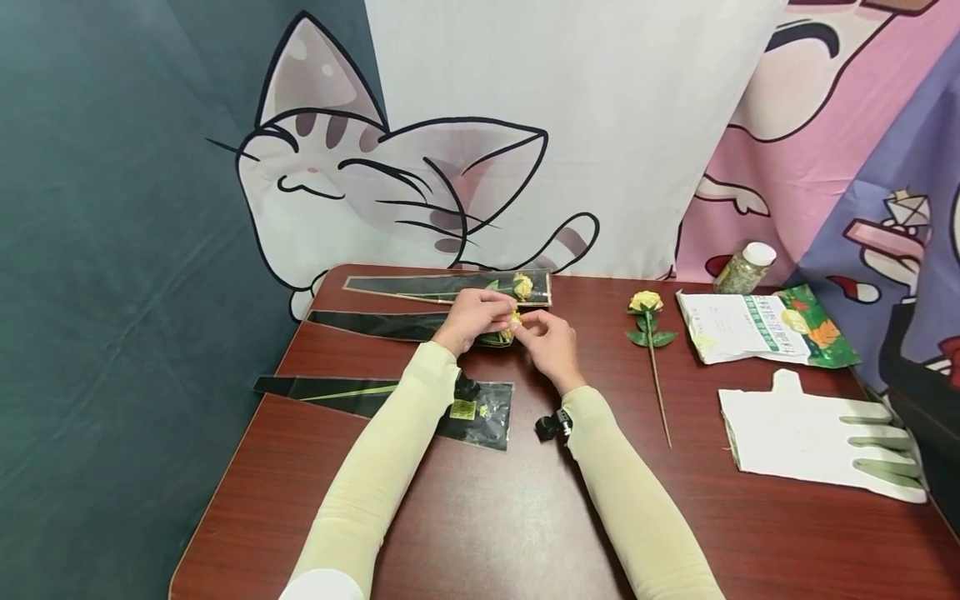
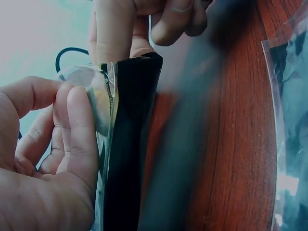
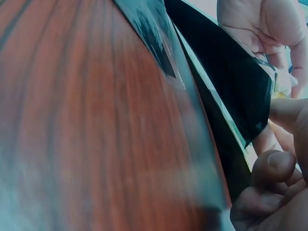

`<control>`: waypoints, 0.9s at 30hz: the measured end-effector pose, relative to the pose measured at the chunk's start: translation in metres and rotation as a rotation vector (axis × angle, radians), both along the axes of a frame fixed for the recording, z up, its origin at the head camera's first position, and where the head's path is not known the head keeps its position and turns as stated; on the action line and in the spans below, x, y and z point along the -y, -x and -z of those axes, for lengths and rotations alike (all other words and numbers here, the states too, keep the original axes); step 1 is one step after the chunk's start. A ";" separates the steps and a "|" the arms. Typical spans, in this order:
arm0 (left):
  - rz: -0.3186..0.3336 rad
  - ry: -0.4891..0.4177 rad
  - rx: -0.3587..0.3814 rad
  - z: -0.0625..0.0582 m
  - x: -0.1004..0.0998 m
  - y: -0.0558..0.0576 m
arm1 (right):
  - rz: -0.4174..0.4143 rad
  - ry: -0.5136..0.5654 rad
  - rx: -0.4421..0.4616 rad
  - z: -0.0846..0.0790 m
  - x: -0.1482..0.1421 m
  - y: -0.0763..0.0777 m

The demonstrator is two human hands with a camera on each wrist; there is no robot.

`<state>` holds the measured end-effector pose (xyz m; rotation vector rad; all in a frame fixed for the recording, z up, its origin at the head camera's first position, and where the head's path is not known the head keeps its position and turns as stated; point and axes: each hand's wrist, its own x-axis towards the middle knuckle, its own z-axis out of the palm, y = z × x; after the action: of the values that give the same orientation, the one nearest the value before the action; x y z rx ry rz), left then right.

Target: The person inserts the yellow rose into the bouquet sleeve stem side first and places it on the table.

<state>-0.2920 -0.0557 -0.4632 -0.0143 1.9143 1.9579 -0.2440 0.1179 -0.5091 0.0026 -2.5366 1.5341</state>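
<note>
At the table's far middle lies the tapered rose sleeve, yellow rose by its wide right mouth. Left hand: fingertips closed, pinching clear film. Right hand: fingers curled, seems to pinch the black backing's edge. For a clean job: spread film from backing evenly, guide the bloom without crushing petals, don't crease the mouth. Fingers hide most of the bloom; can't tell if a right fingertip is inside. Left wrist view crops the tapered end.
</note>
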 end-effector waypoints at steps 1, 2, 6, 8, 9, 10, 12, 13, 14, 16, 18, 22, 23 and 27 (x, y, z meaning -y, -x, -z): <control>0.001 -0.005 -0.001 0.000 0.000 0.000 | -0.003 -0.007 0.000 0.000 0.000 0.000; 0.002 -0.007 -0.004 0.000 0.000 0.000 | -0.007 -0.016 -0.003 -0.001 0.001 -0.001; -0.004 -0.004 -0.020 -0.001 0.000 -0.002 | -0.051 -0.052 -0.020 -0.002 0.002 -0.001; 0.002 -0.004 -0.032 -0.001 -0.001 -0.003 | -0.075 -0.077 -0.023 -0.002 0.002 -0.001; 0.007 -0.006 -0.036 -0.001 -0.001 -0.003 | -0.084 -0.087 -0.022 -0.002 0.003 -0.001; 0.012 -0.008 -0.040 -0.001 -0.001 -0.003 | -0.093 -0.098 -0.019 -0.001 0.003 -0.001; 0.020 -0.013 -0.038 -0.001 -0.002 -0.003 | -0.103 -0.109 -0.011 -0.001 0.003 -0.001; 0.018 -0.014 -0.034 -0.001 -0.002 -0.003 | -0.105 -0.112 -0.009 -0.001 0.002 -0.001; 0.015 -0.016 -0.029 0.000 -0.002 -0.003 | -0.105 -0.114 -0.008 0.000 0.002 -0.001; 0.006 -0.019 -0.020 -0.001 -0.002 -0.004 | -0.104 -0.115 -0.008 0.000 0.001 0.000; -0.007 -0.022 -0.016 -0.001 -0.001 -0.004 | -0.097 -0.112 -0.015 -0.001 0.000 0.000; -0.042 -0.030 -0.013 -0.001 0.000 -0.004 | -0.074 -0.081 -0.030 -0.004 -0.004 0.000; -0.050 -0.032 -0.011 -0.001 0.001 -0.004 | -0.067 -0.069 -0.034 -0.005 -0.005 0.000; -0.063 -0.028 -0.007 0.001 0.000 -0.005 | -0.042 -0.033 -0.027 -0.006 -0.009 0.001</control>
<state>-0.2873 -0.0556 -0.4642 -0.0605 1.9126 2.0281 -0.2447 0.1267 -0.5028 0.0818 -2.5562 1.4960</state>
